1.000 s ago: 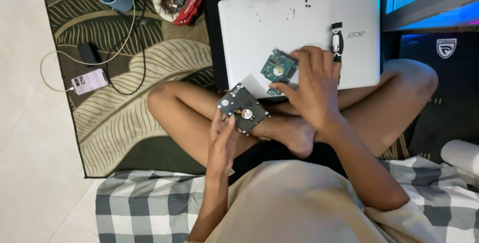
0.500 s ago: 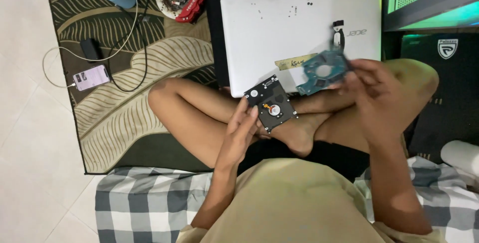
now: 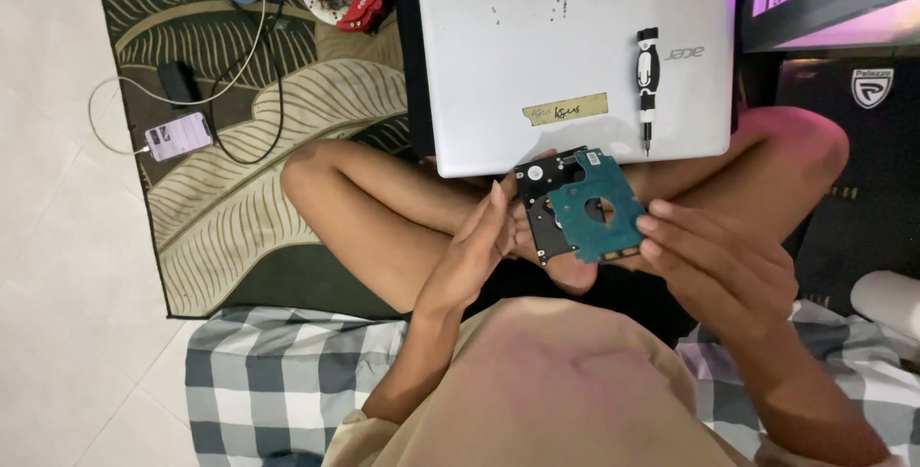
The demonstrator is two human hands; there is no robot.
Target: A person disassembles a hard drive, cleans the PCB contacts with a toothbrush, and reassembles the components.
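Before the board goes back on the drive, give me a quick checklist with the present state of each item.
1. Green circuit board held by right hand: ok, fingertips on its right edge.
2. Black hard drive supported by left hand: ok.
3. Board lined up over drive: not ok, it sits offset to the right and overlaps only part.
4. Screwdriver within reach: ok, lying on the closed white laptop.
5. Screws accounted for: cannot tell, only tiny dark specks on the lid.
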